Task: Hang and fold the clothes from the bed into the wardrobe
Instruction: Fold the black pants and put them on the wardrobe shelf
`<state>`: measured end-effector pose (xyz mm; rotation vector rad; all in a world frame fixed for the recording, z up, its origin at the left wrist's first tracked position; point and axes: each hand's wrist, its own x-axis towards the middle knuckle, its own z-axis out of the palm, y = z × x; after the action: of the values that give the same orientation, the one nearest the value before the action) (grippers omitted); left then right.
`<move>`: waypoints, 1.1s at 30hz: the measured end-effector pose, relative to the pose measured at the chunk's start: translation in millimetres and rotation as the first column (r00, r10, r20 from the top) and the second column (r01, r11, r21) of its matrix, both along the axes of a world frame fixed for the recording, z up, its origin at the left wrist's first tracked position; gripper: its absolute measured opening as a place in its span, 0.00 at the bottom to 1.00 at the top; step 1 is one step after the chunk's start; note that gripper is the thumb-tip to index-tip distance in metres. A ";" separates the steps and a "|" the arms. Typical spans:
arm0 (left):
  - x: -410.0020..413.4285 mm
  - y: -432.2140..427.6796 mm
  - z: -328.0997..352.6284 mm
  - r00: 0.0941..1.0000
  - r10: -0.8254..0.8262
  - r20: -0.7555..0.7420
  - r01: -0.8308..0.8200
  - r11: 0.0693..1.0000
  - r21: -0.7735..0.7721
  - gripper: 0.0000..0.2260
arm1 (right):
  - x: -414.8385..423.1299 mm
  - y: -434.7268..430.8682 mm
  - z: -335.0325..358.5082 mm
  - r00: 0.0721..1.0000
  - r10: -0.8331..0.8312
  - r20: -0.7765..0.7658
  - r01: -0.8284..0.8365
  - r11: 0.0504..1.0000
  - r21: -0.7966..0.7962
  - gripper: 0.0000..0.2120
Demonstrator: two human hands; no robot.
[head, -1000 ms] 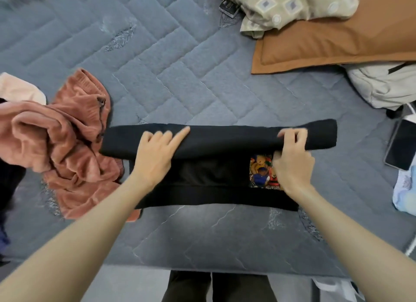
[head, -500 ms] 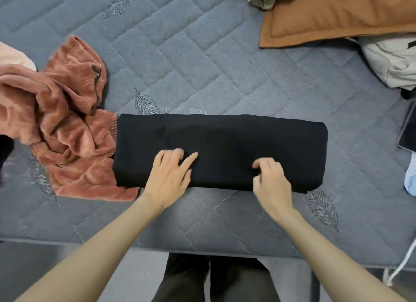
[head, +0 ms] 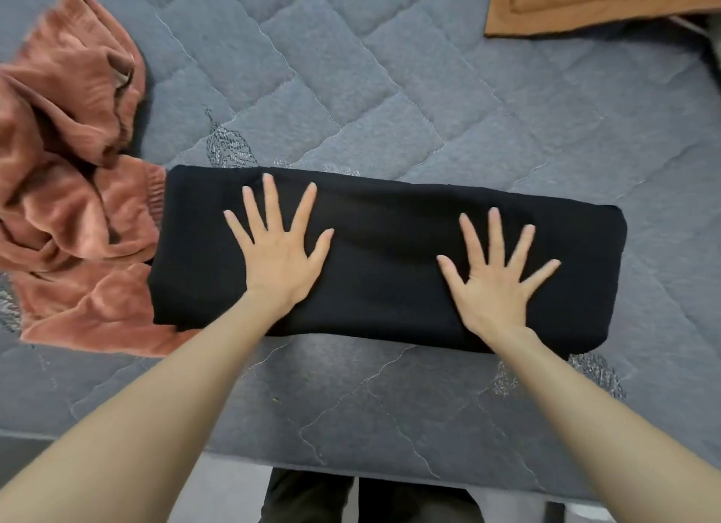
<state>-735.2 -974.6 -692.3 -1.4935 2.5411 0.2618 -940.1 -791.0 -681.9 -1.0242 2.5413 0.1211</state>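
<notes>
1. In the head view, the folded black garment (head: 390, 257) lay as a long, flat bundle across the grey quilted bed (head: 351, 74). Its long side ran left to right, near the bed's front edge.
2. The left hand (head: 279, 257) and the right hand (head: 497, 284) both rested palm-down on top of it. Their fingers (head: 268, 195) were straight and spread wide, pressing the cloth flat and pinching nothing.
3. The bundle looked soft, thick and light. It would probably sag and unfold if lifted by one end. The safer hold seemed to be both hands slid under the long near edge or under the two short ends, with the layers carried together.
4. Its left end touched a crumpled rust-coloured garment (head: 70, 195), which could drag along if the bundle were pulled that way.
5. Bare quilt lay beyond the right end and behind the bundle. A brown pillow (head: 585, 3) sat well apart at the far right.
6. The wardrobe was not in view.
</notes>
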 end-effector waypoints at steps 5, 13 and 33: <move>-4.4 -16.8 7.6 0.983 0.173 0.063 -0.177 0.982 0.066 0.34 | -10.5 -1.7 9.3 0.993 -0.061 0.097 0.054 0.996 0.078 0.31; -52.5 -19.7 45.1 0.966 -0.258 -0.006 0.256 0.956 0.145 0.26 | 22.7 11.4 43.4 0.925 0.228 0.303 -0.212 0.974 -0.086 0.40; 1.9 20.4 59.3 0.971 0.138 0.196 -0.230 0.761 0.607 0.22 | -14.9 -2.9 56.9 0.968 0.215 -0.133 -0.215 0.977 0.017 0.35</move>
<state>-733.2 -954.2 -633.0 -1.4057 1.8958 0.9007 -955.0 -793.9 -625.0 -1.3303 2.5390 0.2616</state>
